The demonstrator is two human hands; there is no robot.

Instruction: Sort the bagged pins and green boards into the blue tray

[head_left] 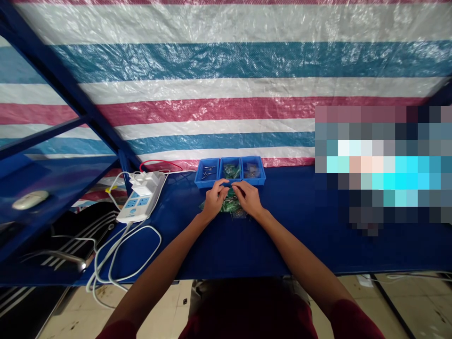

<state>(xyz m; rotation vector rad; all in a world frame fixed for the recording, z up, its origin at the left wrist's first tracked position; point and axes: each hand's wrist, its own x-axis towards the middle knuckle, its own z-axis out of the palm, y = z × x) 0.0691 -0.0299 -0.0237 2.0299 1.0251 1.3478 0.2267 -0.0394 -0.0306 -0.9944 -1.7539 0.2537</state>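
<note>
Both of my hands rest on a blue table, fingers curled over a small pile of green parts. My left hand pinches at the pile's left side. My right hand pinches at its right side. What exactly each holds is too small to name. Just behind the hands stand three joined blue bins: the left with metal pins, the middle with green parts, the right with darker parts.
A white power strip with a plugged adapter and looping white cables lies to the left. A white mouse sits on a side shelf. A striped tarpaulin hangs behind. A blurred patch covers the right.
</note>
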